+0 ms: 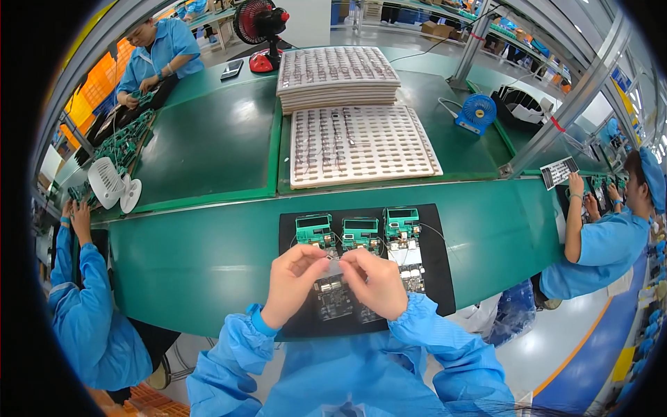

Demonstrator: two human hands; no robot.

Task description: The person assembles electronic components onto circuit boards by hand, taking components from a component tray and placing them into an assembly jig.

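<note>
My left hand (294,283) and my right hand (376,283) meet above a black mat, thumbs and forefingers pinched. Between the fingertips is something tiny and pale, too small to name. Three green plastic frames with circuit boards lie in a row just beyond my fingers: a left one (314,228), a middle one (360,228) and a right one (402,221). Thin cables stick out from them. Partly under my hands, further circuit board parts (333,297) show on the black mat (436,292). My left wrist wears a blue band.
Past the green worktable (194,243) stands a perforated white tray (389,149) partly filled with small wired parts, before a stack of similar trays (340,94). A blue fan (476,113), a red-black fan (260,31) and a white fan (108,182) stand around. Co-workers sit left, right and far left.
</note>
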